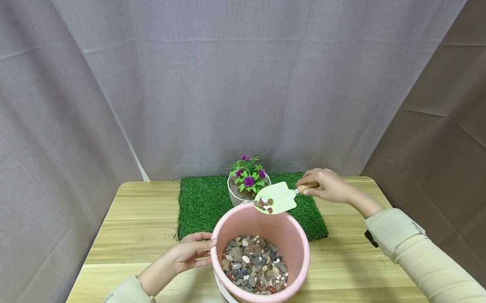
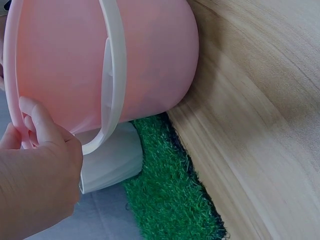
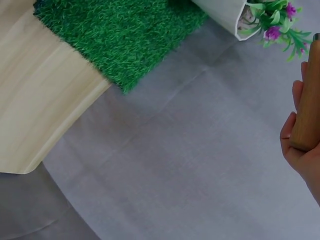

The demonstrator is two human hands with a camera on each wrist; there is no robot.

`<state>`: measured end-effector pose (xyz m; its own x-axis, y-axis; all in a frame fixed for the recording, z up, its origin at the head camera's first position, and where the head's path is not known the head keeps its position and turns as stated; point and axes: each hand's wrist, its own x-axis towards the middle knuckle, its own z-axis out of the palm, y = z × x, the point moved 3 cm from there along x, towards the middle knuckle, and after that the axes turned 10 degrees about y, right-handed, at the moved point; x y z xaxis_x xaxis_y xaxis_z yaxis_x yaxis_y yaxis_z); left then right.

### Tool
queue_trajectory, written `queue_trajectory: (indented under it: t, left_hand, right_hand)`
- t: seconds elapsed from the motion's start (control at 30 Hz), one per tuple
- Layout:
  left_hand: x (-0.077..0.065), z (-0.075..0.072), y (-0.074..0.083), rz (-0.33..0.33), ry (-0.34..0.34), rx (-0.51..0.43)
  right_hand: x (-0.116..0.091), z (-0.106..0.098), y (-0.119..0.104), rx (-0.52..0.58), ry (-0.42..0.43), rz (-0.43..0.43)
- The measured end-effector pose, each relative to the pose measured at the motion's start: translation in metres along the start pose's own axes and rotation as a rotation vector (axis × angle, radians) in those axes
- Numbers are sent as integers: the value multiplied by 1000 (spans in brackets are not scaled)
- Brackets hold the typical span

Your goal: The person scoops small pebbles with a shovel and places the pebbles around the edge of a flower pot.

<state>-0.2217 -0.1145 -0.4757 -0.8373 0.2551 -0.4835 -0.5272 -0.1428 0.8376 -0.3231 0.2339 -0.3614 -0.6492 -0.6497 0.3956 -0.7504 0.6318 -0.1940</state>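
A pink bucket (image 1: 299,256) with a white handle (image 2: 118,65) stands at the front of the table, its bottom covered with mixed pebbles (image 1: 252,265). At its left side my left hand (image 1: 191,253) pinches the rim between thumb and fingers, as the left wrist view (image 2: 42,165) shows. My right hand (image 1: 324,185) grips the wooden handle (image 3: 309,100) of a pale green trowel (image 1: 284,198). Several small pebbles (image 1: 264,202) lie near the blade's tip, which overlaps the bucket's far rim in the head view.
Behind the bucket, a white pot (image 1: 235,199) holding a plant with purple flowers (image 1: 248,181) stands on a green artificial grass mat (image 1: 199,197). The wooden table (image 1: 133,226) backs onto a grey curtain (image 1: 237,76), with a brown cloth (image 1: 461,153) at the right.
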Motion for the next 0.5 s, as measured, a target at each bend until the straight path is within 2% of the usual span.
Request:
queue_trajectory:
  t: [0.27, 0.5]
  left_hand:
    - [0, 0, 0, 3, -10, 2]
    - [0, 0, 1, 6, -13, 6]
  right_hand:
    - [-5, -3, 11, -30, 27, 70]
    - [-8, -1, 21, -50, 6, 137]
